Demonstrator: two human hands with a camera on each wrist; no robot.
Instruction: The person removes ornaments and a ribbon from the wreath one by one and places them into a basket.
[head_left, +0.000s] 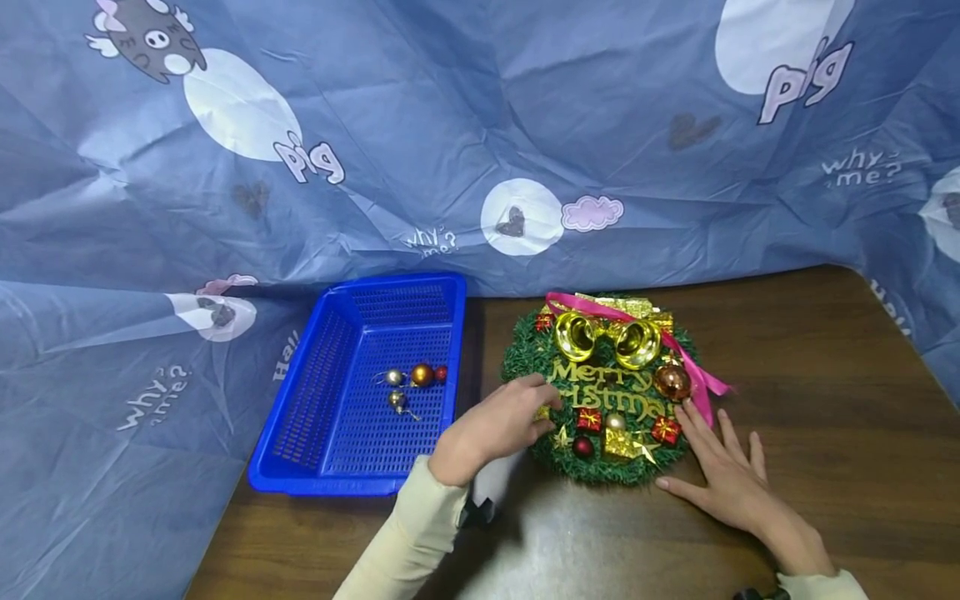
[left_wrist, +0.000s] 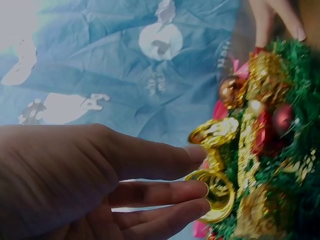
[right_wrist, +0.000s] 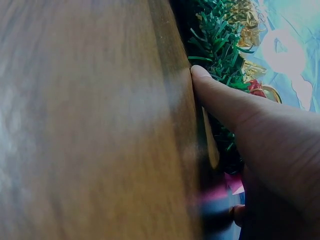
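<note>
A green Christmas wreath lies flat on the table, decorated with gold bells, gold "Merry Christmas" lettering, small red gift boxes, baubles and a pink ribbon. At the wreath's left edge is my left hand, fingers slightly bent. The left wrist view shows a gap between its thumb and fingers, with nothing held; whether the fingertips touch the wreath cannot be told. My right hand lies with fingers spread against the lower right edge. In the right wrist view its thumb touches the green tinsel.
Left of the wreath stands a blue plastic basket. Inside it are several small ornaments, among them an orange-gold bauble and a red one. A blue printed cloth hangs behind the wooden table.
</note>
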